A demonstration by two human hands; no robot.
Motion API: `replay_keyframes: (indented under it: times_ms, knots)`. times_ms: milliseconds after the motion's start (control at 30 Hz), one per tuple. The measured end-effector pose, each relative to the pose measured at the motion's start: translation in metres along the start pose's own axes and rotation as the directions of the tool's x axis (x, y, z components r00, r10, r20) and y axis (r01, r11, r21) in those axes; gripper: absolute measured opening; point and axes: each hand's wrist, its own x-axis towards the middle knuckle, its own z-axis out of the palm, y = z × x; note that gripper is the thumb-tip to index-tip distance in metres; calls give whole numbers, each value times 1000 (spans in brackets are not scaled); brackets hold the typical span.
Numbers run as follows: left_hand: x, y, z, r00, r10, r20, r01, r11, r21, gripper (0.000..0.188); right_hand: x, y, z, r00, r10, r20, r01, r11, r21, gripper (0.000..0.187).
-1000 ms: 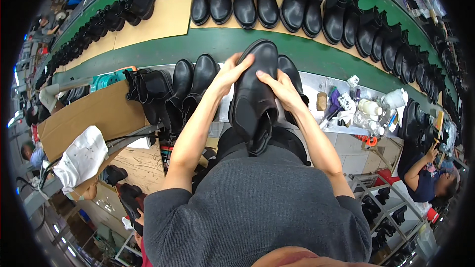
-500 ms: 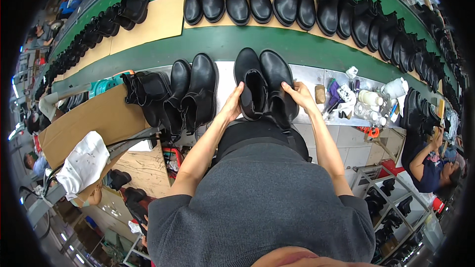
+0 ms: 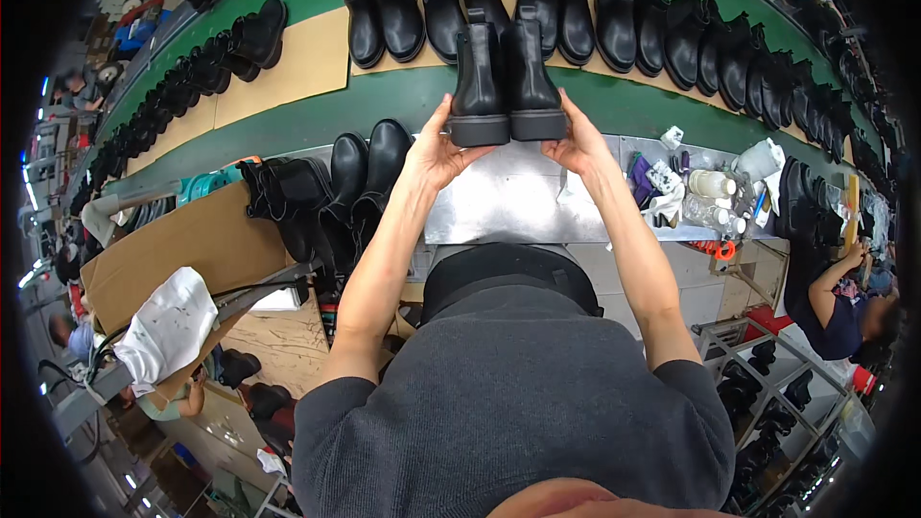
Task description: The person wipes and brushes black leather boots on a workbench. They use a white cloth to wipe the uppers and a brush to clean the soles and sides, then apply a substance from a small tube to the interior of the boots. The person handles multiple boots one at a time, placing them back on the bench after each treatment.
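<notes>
Two black ankle boots are raised side by side over the edge of the green bench, their heels toward me. My left hand (image 3: 441, 151) grips the left boot (image 3: 478, 77) at its sole, fingers beneath. Around the heel and outer side of the right boot (image 3: 531, 77) my right hand (image 3: 576, 139) is closed. Below them lies the shiny metal work surface (image 3: 499, 194). Another pair of black boots (image 3: 384, 158) stands on it, left of my left forearm. More dark boots (image 3: 288, 192) lie beyond that pair.
A long row of black boots (image 3: 614, 29) stands on cardboard along the green bench (image 3: 307, 115). Right of me are bottles (image 3: 710, 182), a purple cloth (image 3: 641, 177) and white rags. A cardboard sheet (image 3: 182, 240) with a white cloth is at left. Another person (image 3: 849, 297) works at right.
My hands have lifted the two boots off the metal surface and carried them forward. The boots have tipped, so their heels and soles now face me.
</notes>
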Motion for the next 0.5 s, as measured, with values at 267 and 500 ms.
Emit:
replay_keyframes:
  times_ms: [267, 500]
  knots:
    - [-11, 5, 12, 1000, 9, 6, -9, 1000, -15, 51, -7, -7, 20, 999, 39, -31, -38, 998, 43, 35]
    - [-28, 3, -27, 940, -41, 338, -9, 989, 145, 53, -26, -9, -21, 947, -90, 309, 108, 993, -42, 37]
